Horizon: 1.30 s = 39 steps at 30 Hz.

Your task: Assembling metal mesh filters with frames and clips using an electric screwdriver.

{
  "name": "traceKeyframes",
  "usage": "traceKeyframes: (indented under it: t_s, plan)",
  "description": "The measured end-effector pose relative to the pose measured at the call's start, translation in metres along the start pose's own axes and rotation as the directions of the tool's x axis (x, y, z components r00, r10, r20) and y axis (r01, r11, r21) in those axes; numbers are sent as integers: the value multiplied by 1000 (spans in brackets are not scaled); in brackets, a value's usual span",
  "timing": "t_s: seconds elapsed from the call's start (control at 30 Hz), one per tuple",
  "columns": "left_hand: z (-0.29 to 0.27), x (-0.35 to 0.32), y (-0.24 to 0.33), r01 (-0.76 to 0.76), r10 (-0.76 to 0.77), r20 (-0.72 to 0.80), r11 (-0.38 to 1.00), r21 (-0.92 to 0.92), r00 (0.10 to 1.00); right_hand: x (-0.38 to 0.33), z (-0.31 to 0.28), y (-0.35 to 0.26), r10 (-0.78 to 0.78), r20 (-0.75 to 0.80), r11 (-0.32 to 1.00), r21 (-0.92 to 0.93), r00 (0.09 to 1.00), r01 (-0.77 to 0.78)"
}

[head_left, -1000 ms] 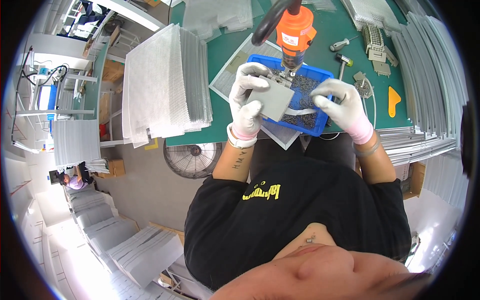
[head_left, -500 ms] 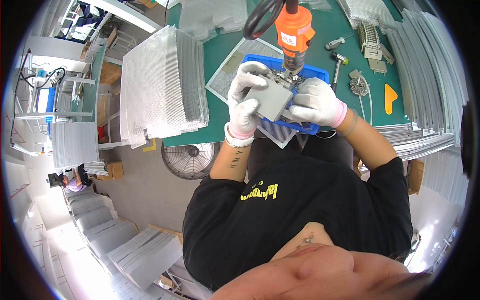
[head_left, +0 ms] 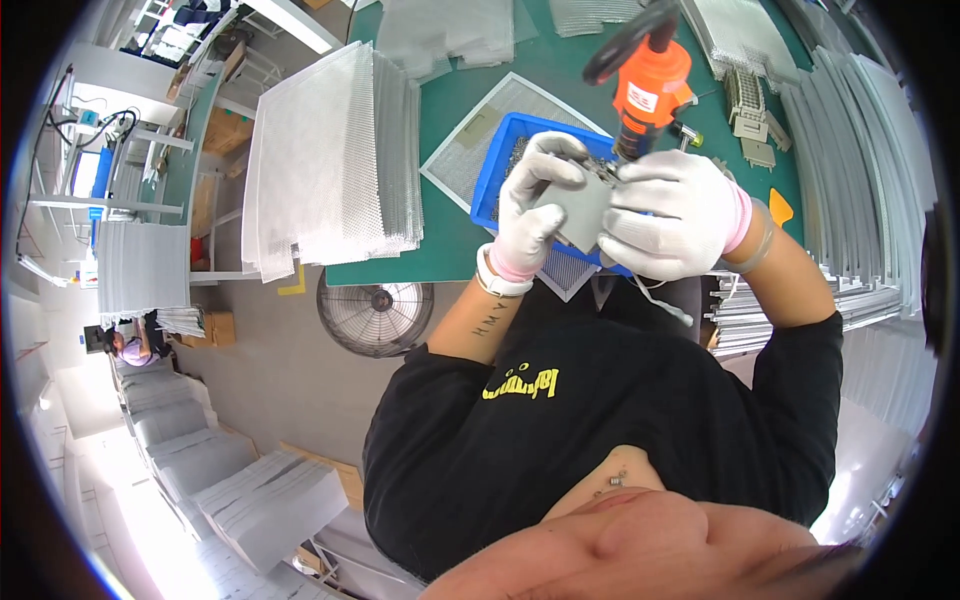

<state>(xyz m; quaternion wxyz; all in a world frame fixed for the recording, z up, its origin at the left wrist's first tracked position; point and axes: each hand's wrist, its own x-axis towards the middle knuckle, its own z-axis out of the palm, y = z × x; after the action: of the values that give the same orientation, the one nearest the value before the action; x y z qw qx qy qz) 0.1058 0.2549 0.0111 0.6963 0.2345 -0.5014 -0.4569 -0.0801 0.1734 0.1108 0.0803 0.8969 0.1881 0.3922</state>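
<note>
My gloved left hand (head_left: 538, 205) grips a flat grey metal plate (head_left: 580, 212) from its left side, thumb on top. On the other side my gloved right hand (head_left: 668, 215) curls its fingers over the plate's right edge; its fingertips are partly hidden. An orange electric screwdriver (head_left: 652, 88) hangs nose down, its tip close to small metal parts at the plate's far edge. Whether the tip touches them, I cannot tell. Beneath both hands lies a blue tray (head_left: 486, 178) holding many small dark pieces.
A framed mesh panel (head_left: 458, 148) lies partly under the tray. Mesh sheets (head_left: 312, 165) stand stacked at the left; long grey frame strips (head_left: 850, 170) fill the right. Grey metal parts (head_left: 745, 100), a hammer (head_left: 690, 133) and an orange scraper (head_left: 781, 208) lie right of the screwdriver.
Both hands and the plate have shifted right in the picture, as has the screwdriver. The right hand has come over the plate's right edge. More of the tray's left side shows.
</note>
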Motion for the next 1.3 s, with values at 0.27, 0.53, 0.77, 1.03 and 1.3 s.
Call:
traceKeyframes:
  t_s: [0.27, 0.53, 0.77, 1.03, 1.3]
  plan:
    - [6, 2, 3, 65, -65, 1, 997, -38, 998, 21, -3, 8, 269, 315, 916, 210, 910, -343]
    - [20, -1, 10, 114, -114, -6, 993, 9, 994, 28, -1, -8, 686, 363, 515, 368, 630, -774]
    - [24, -2, 6, 60, -58, 20, 987, -150, 998, 27, -3, -22, 808, 363, 344, 346, 463, -873]
    - [31, -4, -1, 25, -6, -85, 974, 225, 996, 3, 19, -33, 906, 132, 318, 417, 403, -851]
    - [27, -20, -15, -277, 295, 69, 760, 588, 953, -7, 35, -42, 981, -46, 182, 570, 190, -801]
